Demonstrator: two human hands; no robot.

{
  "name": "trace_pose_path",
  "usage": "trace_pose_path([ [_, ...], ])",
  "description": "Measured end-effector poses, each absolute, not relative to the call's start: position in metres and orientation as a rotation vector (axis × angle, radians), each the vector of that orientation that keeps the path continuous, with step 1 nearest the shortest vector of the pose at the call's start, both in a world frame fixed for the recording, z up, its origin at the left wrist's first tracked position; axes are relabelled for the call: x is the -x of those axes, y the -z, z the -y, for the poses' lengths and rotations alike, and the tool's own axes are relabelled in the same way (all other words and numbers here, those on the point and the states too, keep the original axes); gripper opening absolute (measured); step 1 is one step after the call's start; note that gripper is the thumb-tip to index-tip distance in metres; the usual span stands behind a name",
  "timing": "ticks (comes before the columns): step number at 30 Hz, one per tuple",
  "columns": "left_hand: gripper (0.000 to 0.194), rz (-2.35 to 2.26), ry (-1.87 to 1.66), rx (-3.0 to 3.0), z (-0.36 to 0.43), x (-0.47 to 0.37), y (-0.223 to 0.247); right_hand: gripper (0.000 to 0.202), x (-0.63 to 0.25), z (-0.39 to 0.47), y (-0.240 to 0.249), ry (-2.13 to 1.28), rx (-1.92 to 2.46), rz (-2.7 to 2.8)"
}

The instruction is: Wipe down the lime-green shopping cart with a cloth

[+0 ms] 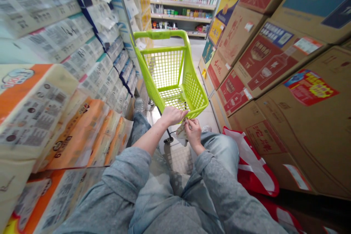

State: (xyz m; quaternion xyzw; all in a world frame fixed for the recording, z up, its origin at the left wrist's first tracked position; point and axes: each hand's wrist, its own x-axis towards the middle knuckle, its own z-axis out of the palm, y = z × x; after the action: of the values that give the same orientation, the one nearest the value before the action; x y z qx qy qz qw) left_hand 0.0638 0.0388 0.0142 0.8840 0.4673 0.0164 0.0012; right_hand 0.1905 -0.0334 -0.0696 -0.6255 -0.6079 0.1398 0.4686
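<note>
A lime-green shopping cart (195,97) stands in front of me, its basket bare inside where I can see it. My left hand (173,115) is closed at the basket's near lower edge, fingers curled over the plastic and partly hidden. Just right of it and lower, my right hand (193,132) pinches a crumpled beige-grey cloth (181,131) between thumb and fingers. The cloth hangs right below the basket edge, close to the left hand. A dark caster wheel (168,140) of the cart shows below the left wrist.
Packs of tissue paper (74,128) are stacked high along the left. Cardboard cartons (270,58) form a wall on the right. A red and white bag (255,164) lies by my right knee. Shelves of bottles (183,2) close off the far end of the narrow aisle.
</note>
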Motion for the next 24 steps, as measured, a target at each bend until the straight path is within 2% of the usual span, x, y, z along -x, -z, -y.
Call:
trace_pose_path([
  [3,0.061,-1.459,-0.041,-2.773,-0.037,-0.064,-0.018,0.025,-0.186,0.032,0.068,-0.337,1.530,1.475],
  [10,0.055,-1.357,-0.011,-2.823,-0.038,-0.060,-0.020,0.025,-0.178,0.029,0.074,-0.404,1.534,1.485],
  [18,0.064,-1.471,0.015,-2.771,-0.044,-0.055,-0.012,0.030,-0.193,0.039,0.094,-0.472,1.511,1.695],
  [24,0.070,-1.457,-0.019,-2.778,-0.043,-0.056,-0.012,0.031,-0.189,0.046,0.102,-0.426,1.545,1.571],
])
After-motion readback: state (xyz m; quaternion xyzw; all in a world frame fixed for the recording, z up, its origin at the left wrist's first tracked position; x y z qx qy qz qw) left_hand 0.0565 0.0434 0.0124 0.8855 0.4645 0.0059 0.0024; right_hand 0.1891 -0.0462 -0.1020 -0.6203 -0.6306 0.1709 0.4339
